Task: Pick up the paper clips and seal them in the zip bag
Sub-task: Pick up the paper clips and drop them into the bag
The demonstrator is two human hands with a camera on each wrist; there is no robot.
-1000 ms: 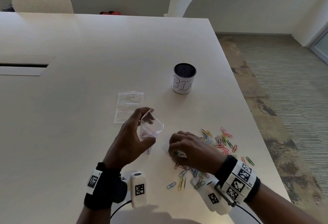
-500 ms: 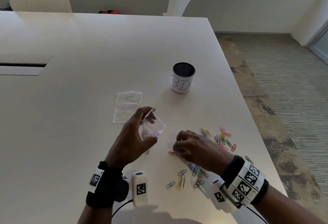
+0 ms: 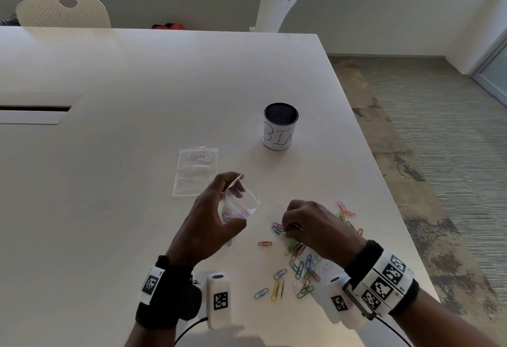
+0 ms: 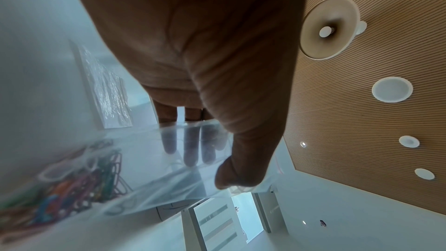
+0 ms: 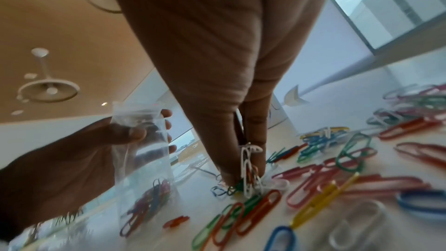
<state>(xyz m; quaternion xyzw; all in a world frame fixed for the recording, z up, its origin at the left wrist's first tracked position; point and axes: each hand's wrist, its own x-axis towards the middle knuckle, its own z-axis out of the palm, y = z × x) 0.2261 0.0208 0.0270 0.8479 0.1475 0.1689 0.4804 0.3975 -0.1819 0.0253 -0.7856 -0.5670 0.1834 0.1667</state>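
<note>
Left hand (image 3: 208,223) grips open zip bag (image 3: 240,204), thumb and fingers clamped on its mouth; right hand (image 3: 315,226) fingertips pinch several paper clips (image 5: 248,175) on table (image 3: 137,209)

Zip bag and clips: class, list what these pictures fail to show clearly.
- Clip count in the zip bag: left wrist view, blurred.
- Right hand fingertips: head view, hidden behind knuckles.
- Cup lettering: curves out of sight.
- Paper clips under the right wrist: partly covered.
</note>
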